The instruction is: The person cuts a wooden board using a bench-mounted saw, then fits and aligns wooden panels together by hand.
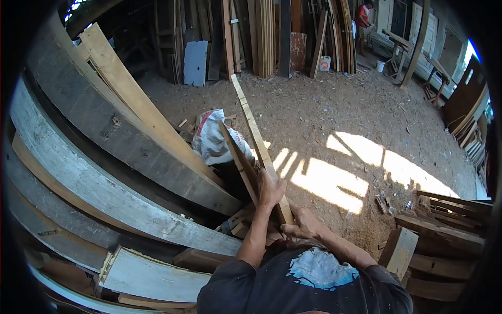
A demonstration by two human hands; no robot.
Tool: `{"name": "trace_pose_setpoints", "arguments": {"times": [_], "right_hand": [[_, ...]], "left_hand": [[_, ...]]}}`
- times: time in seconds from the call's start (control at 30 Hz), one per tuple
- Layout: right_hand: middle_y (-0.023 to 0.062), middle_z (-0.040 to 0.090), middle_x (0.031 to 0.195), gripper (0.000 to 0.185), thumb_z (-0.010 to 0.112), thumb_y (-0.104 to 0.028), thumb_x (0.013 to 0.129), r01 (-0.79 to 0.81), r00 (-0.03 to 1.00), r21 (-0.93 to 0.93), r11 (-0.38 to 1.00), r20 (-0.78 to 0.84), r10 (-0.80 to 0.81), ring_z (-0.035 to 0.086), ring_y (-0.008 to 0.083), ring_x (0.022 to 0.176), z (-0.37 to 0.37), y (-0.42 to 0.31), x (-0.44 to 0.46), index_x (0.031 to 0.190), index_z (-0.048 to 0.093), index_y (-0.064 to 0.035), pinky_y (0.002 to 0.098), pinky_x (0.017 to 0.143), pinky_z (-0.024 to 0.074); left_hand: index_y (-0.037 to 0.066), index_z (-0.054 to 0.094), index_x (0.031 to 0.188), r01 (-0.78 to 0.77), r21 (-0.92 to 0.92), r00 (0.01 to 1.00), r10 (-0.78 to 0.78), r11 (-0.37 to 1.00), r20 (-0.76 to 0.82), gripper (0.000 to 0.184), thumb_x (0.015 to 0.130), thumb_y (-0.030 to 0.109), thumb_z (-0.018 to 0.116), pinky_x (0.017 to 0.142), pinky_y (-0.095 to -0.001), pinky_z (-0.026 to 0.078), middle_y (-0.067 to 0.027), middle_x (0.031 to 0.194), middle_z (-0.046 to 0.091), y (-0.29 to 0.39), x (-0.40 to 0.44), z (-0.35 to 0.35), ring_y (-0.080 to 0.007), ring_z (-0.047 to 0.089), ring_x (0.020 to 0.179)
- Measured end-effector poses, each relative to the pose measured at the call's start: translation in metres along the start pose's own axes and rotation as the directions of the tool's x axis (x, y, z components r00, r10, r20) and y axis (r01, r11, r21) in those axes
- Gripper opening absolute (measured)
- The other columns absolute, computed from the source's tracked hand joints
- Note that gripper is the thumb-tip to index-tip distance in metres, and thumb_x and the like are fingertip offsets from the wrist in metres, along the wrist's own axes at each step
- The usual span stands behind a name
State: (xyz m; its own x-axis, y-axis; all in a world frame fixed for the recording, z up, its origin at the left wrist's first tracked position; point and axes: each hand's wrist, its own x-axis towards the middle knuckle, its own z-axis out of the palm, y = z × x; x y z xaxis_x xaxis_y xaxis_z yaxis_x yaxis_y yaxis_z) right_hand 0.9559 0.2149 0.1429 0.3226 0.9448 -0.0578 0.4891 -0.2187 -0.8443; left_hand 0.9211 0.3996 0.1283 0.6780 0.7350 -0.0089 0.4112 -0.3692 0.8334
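notched wooden strip [252,123]: one, long, pale, with cuts near its far end; held up at a slant in front of the person's body, the far end above the dirt floor [314,115].

left hand [271,191]: wrapped around the strip partway along, fingers closed.

right hand [300,225]: closed about the near end, thumb towards the wood; some fingers hidden.

darker slat [238,163]: one, upright at a tilt, just beside the strip on its left.

white sack [213,136]: one, crumpled, red-marked, near the slat.

white-painted plank [112,186]: one, among long stacked timber to the left.

person in red [362,23]: one, far off, well apart.

hazards, as judged: the long far end may swing into the slat or sack if either wrist turns; the notched section, thinned by its cuts, could snap if it knocks something or is bent; rough edges may drive splinters into bare palms if the wood slides; harsh sunlit patches [334,183] beside deep shade may hide a crack or nail.
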Motion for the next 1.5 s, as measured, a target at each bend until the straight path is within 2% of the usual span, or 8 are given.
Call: {"name": "trace_pose_setpoints", "arguments": {"times": [0.23, 0.43, 0.67, 0.87, 1.03, 1.13, 1.27, 1.5], "right_hand": [[0.0333, 0.065, 0.118, 0.087, 0.064, -0.055, 0.094, -0.040, 0.976, 0.161, 0.986, 0.217, 0.004, 0.064, 0.0398, 0.116, 0.019, -0.014, 0.056, 0.149, 0.037, 0.0064, 0.0443, 0.096, 0.0512], [0.0227, 0.068, 0.125, 0.062, 0.057, -0.054, 0.099, -0.129, 0.885, 0.192, 0.973, 0.464, 0.026, 0.063, 0.0316, 0.121, 0.015, 0.026, 0.060, 0.126, 0.065, 0.0007, 0.0378, 0.098, 0.0499], [0.0278, 0.057, 0.140, 0.069, 0.059, -0.047, 0.098, 0.016, 0.928, 0.123, 0.992, 0.367, -0.061, 0.053, 0.0381, 0.132, 0.034, 0.052, 0.040, 0.139, 0.052, 0.0073, 0.0422, 0.112, 0.0406], [0.0284, 0.055, 0.142, 0.074, 0.054, -0.052, 0.101, -0.121, 0.967, 0.126, 0.985, 0.240, 0.088, 0.051, 0.0373, 0.134, 0.029, 0.067, 0.033, 0.142, 0.048, 0.0094, 0.0417, 0.113, 0.0398], [0.0345, 0.051, 0.141, 0.100, 0.054, -0.066, 0.095, 0.041, 0.985, 0.214, 0.976, 0.155, -0.075, 0.054, 0.0433, 0.129, 0.019, 0.006, 0.034, 0.154, 0.025, 0.0085, 0.0444, 0.109, 0.0427], [0.0378, 0.035, 0.151, 0.113, 0.058, -0.068, 0.090, -0.042, 0.911, 0.109, 0.993, 0.413, -0.007, 0.046, 0.0462, 0.135, 0.003, -0.045, 0.031, 0.155, 0.012, 0.0111, 0.0453, 0.112, 0.0394], [0.0395, 0.032, 0.152, 0.117, 0.068, -0.045, 0.083, 0.073, 0.975, 0.007, 0.997, 0.211, -0.072, 0.047, 0.0482, 0.133, 0.073, 0.011, 0.041, 0.154, -0.004, 0.0127, 0.0443, 0.111, 0.0411], [0.0409, 0.042, 0.143, 0.114, 0.073, -0.043, 0.083, 0.035, 0.950, -0.054, 0.998, 0.311, -0.017, 0.048, 0.0497, 0.131, 0.043, -0.022, -0.002, 0.154, 0.004, 0.0136, 0.0458, 0.110, 0.0407]], "left_hand": [[-0.007, 0.018, 0.156, -0.221, 0.541, 0.967, 0.255, 0.812, 0.013, 0.092, 0.089, 0.039, 0.062, 0.122, -0.0620, 0.003, -0.0413, 0.159, 0.004, -0.037, 0.013, -0.067, -0.0575, -0.001, 0.149], [-0.001, 0.032, 0.154, -0.415, 0.577, 0.896, 0.428, 0.704, 0.122, 0.079, 0.092, 0.040, 0.058, 0.120, -0.0661, 0.005, -0.0402, 0.159, 0.008, -0.030, -0.024, -0.066, -0.0596, 0.000, 0.148], [0.003, 0.039, 0.152, -0.367, 0.561, 0.926, 0.350, 0.742, 0.144, 0.072, 0.091, 0.035, 0.060, 0.118, -0.0682, 0.011, -0.0386, 0.159, 0.014, -0.045, -0.051, -0.064, -0.0604, 0.011, 0.146], [0.000, 0.017, 0.158, -0.096, 0.365, 0.950, 0.195, 0.926, -0.246, 0.106, 0.080, 0.041, 0.075, 0.122, -0.0561, 0.015, -0.0367, 0.160, 0.016, -0.035, 0.050, -0.091, -0.0516, 0.015, 0.149], [-0.009, 0.014, 0.155, 0.000, -0.088, 0.974, -0.020, 0.996, -0.224, 0.096, 0.077, 0.015, 0.066, 0.122, -0.0444, 0.025, -0.0314, 0.156, 0.031, -0.077, 0.149, -0.074, -0.0411, 0.034, 0.144], [-0.008, 0.017, 0.154, -0.188, -0.711, 0.978, 0.193, 0.678, -0.075, 0.092, 0.068, -0.010, 0.050, 0.111, -0.0342, 0.037, -0.0230, 0.147, 0.039, -0.107, 0.161, -0.065, -0.0300, 0.045, 0.132], [-0.003, 0.017, 0.156, -0.076, -0.542, 0.996, 0.043, 0.837, -0.074, 0.092, 0.070, -0.010, 0.049, 0.109, -0.0354, 0.041, -0.0246, 0.148, 0.040, -0.095, 0.146, -0.064, -0.0334, 0.049, 0.130], [0.000, 0.020, 0.158, -0.151, -0.456, 0.987, 0.109, 0.877, -0.118, 0.089, 0.074, -0.010, 0.048, 0.105, -0.0318, 0.042, -0.0226, 0.152, 0.039, -0.066, 0.095, -0.070, -0.0296, 0.050, 0.129]]}}
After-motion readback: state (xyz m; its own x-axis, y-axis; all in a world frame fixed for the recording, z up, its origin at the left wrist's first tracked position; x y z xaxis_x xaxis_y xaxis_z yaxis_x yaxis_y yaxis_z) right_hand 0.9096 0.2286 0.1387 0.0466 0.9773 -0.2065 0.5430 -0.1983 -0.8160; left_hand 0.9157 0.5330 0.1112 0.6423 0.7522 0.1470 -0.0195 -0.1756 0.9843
